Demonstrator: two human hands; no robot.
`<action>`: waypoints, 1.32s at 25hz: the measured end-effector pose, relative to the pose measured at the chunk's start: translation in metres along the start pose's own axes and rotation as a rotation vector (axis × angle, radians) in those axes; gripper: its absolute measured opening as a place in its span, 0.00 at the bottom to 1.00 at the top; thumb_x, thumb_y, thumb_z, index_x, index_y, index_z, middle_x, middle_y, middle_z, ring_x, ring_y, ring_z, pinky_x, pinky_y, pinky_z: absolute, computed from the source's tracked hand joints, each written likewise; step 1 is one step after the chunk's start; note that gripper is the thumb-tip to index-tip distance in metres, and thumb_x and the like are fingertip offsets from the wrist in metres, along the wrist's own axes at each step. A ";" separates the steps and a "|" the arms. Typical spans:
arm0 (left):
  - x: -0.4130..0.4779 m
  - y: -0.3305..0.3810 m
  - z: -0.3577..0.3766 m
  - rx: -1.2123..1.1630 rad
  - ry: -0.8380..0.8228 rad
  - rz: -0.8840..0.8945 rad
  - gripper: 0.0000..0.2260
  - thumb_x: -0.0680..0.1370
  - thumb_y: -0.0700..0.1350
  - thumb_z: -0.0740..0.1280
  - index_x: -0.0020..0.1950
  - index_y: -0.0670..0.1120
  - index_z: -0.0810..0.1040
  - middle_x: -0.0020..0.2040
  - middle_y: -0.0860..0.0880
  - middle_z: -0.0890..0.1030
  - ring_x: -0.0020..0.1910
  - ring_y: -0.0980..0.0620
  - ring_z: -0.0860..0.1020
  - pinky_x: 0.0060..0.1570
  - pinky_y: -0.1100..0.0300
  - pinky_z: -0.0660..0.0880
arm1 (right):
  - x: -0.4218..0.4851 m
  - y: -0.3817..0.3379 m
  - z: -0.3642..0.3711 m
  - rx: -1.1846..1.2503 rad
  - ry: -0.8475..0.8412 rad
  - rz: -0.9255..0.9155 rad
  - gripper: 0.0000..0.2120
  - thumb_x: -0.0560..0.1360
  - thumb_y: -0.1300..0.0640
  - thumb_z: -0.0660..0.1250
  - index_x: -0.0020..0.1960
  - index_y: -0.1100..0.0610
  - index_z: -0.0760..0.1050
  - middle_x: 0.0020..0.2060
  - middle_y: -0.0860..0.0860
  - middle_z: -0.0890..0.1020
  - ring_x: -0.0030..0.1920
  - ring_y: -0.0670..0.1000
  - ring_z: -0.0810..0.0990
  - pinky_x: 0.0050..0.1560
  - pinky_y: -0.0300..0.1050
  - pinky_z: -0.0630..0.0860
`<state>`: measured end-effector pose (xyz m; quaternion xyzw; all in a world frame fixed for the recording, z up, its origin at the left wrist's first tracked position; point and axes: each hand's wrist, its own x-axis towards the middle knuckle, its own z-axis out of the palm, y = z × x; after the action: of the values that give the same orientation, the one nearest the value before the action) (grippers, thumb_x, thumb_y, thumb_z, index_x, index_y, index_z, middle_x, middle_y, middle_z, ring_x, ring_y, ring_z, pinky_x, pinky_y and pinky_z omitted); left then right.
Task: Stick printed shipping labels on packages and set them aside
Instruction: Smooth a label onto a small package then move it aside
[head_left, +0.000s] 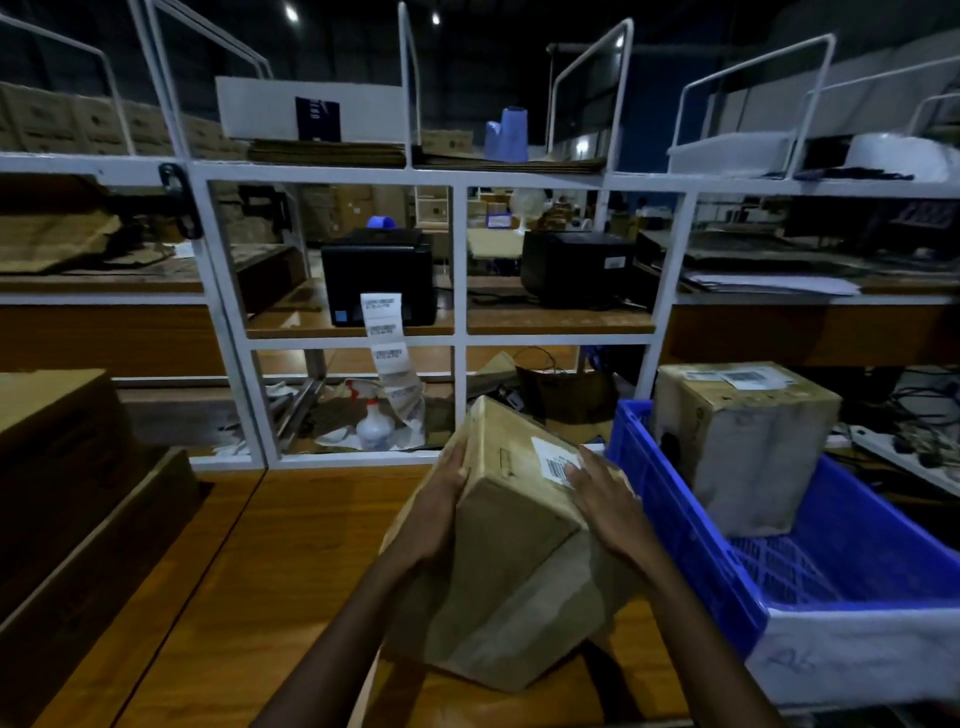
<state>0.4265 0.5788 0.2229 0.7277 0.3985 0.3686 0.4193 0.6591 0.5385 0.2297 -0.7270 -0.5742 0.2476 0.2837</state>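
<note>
A brown cardboard package (511, 551) is tilted above the wooden table (249, 597), held between both hands. My left hand (439, 501) lies flat against its left side. My right hand (605, 493) rests on its top face, fingertips touching a white barcode label (553, 460) stuck there. A strip of printed labels (387, 343) hangs from the black printer (379, 273) on the shelf. Another labelled box (743, 447) stands in the blue crate (852, 566) to the right.
A white metal shelf frame (457, 322) stands behind the table, with a second black printer (574, 267). A white spray bottle (374, 423) and paper scraps lie below it. Dark cardboard stacks (67, 483) sit at the left. Cables and a power strip lie far right.
</note>
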 end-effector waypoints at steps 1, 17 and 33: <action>0.005 -0.001 0.003 0.034 -0.008 -0.001 0.34 0.74 0.75 0.47 0.77 0.65 0.51 0.78 0.54 0.60 0.75 0.50 0.61 0.74 0.41 0.58 | -0.002 0.006 0.000 0.064 0.020 -0.003 0.45 0.67 0.23 0.43 0.79 0.43 0.50 0.79 0.49 0.53 0.78 0.56 0.50 0.75 0.63 0.46; -0.021 -0.024 0.055 1.089 -0.328 -0.032 0.32 0.80 0.64 0.40 0.80 0.49 0.40 0.79 0.44 0.39 0.78 0.42 0.38 0.73 0.39 0.37 | -0.021 0.008 0.083 0.124 0.007 -0.019 0.29 0.81 0.42 0.56 0.79 0.43 0.50 0.79 0.50 0.40 0.79 0.57 0.46 0.74 0.60 0.57; -0.028 -0.066 -0.048 1.115 -0.054 -0.374 0.34 0.78 0.68 0.44 0.80 0.52 0.44 0.80 0.43 0.40 0.78 0.38 0.40 0.70 0.33 0.39 | 0.017 -0.031 0.102 -0.698 -0.107 -0.119 0.35 0.79 0.34 0.41 0.79 0.50 0.37 0.77 0.58 0.36 0.75 0.64 0.31 0.69 0.70 0.31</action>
<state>0.3556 0.5904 0.1755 0.7648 0.6429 0.0043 0.0411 0.5709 0.5739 0.1778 -0.7314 -0.6796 0.0574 0.0018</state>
